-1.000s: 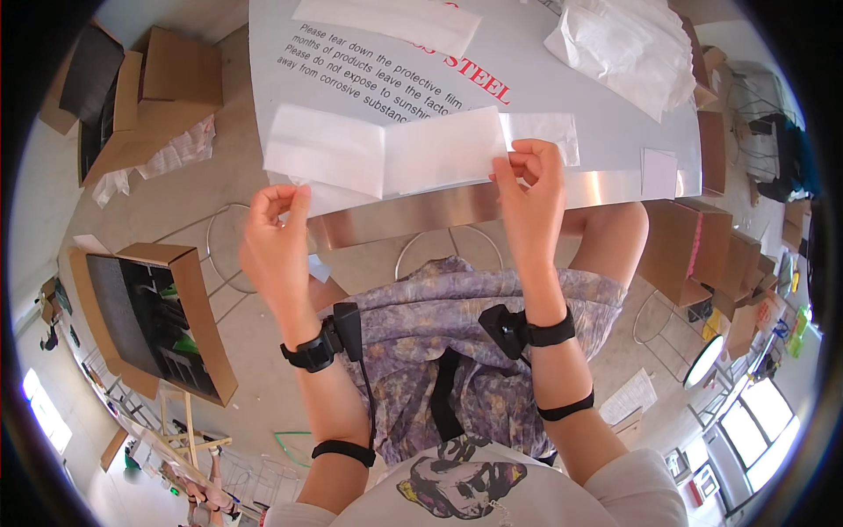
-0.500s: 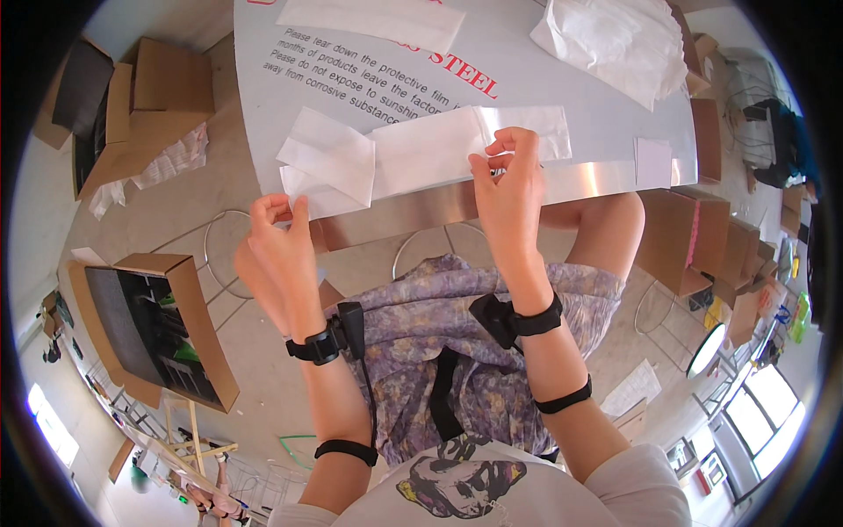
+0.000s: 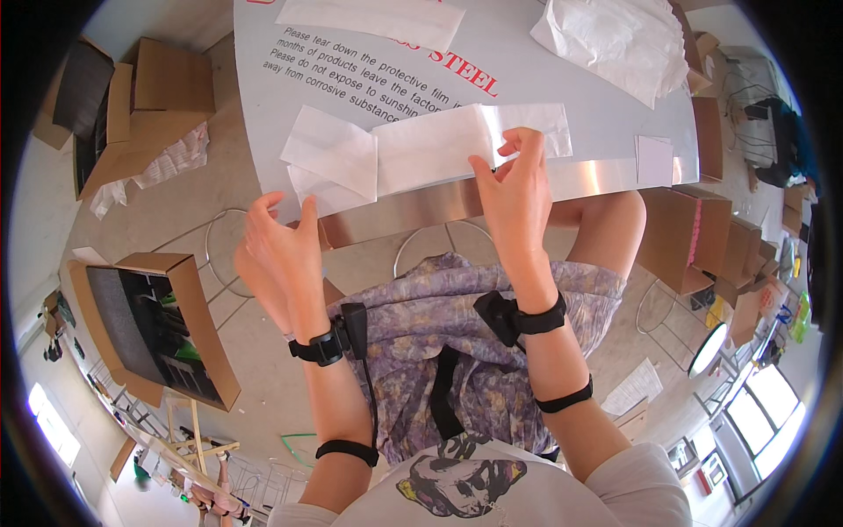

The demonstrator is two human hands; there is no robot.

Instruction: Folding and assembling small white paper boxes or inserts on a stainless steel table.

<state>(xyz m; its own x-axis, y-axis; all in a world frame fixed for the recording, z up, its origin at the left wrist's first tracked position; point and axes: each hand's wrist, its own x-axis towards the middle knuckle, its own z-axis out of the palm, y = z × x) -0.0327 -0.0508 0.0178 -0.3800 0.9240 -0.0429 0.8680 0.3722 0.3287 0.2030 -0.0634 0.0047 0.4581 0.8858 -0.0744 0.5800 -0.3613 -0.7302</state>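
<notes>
I register one bare left hand (image 3: 285,239) and one bare right hand (image 3: 516,195), thumbs and fingers spread, at one folded white paper strip (image 3: 430,151) atop one grey film-covered tabletop (image 3: 601,97).

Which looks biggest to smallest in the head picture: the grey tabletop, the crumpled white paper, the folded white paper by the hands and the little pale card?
1. Grey tabletop
2. Folded white paper
3. Crumpled white paper, which reaches the picture's top edge
4. Little pale card
</notes>
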